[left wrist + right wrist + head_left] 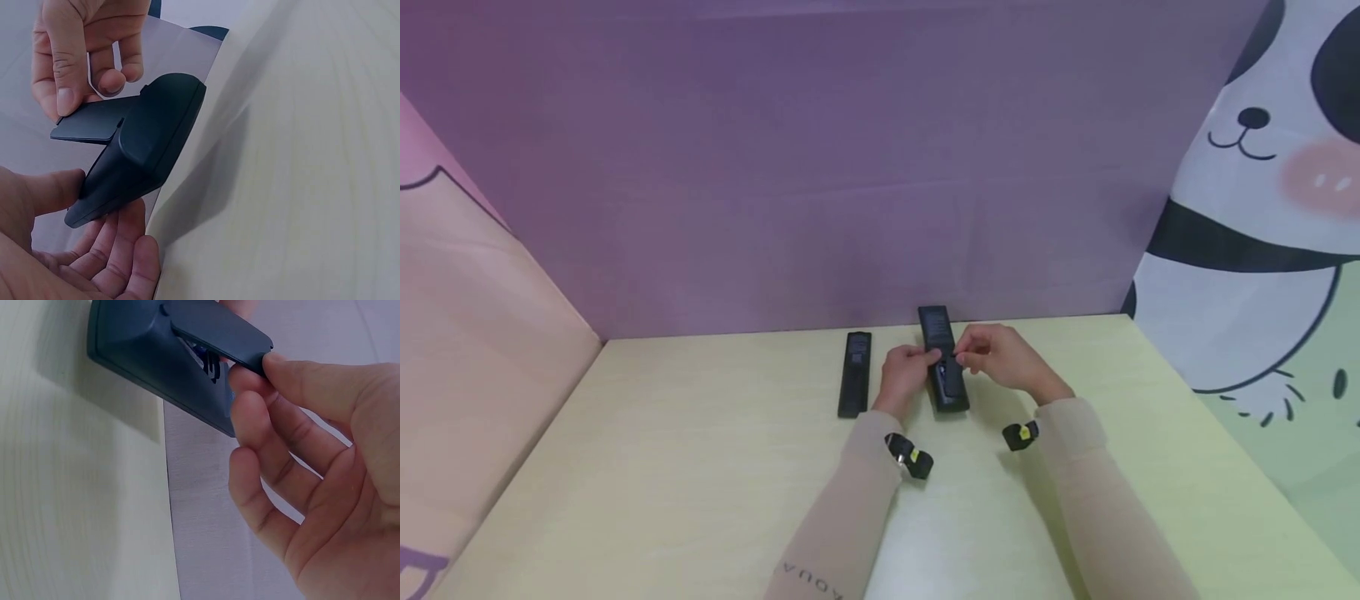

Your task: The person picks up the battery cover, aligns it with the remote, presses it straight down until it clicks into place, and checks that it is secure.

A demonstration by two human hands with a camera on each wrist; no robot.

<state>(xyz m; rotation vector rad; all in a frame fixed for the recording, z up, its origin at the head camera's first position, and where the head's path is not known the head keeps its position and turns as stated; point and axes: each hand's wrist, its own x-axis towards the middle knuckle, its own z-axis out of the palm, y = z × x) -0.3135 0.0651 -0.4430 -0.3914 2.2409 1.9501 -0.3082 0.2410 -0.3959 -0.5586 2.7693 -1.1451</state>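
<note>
A black remote control (937, 329) is held back side up above the table by my left hand (904, 375), thumb on one side and fingers beneath. My right hand (1003, 358) pinches the free end of its battery cover (219, 331) between thumb and forefinger. The cover stands tilted up from the remote, with its other end still meeting the body near the remote's lower end. Under the cover, part of the battery compartment (211, 365) shows in the right wrist view. What lies deeper inside is hard to make out.
A second black remote (854, 375) lies on the pale wooden table (700, 467), left of my left hand. Behind the table's back edge rises a purple cloth wall (790, 183). A panda-printed panel (1240, 317) stands at the right, a pink one (475, 333) at the left.
</note>
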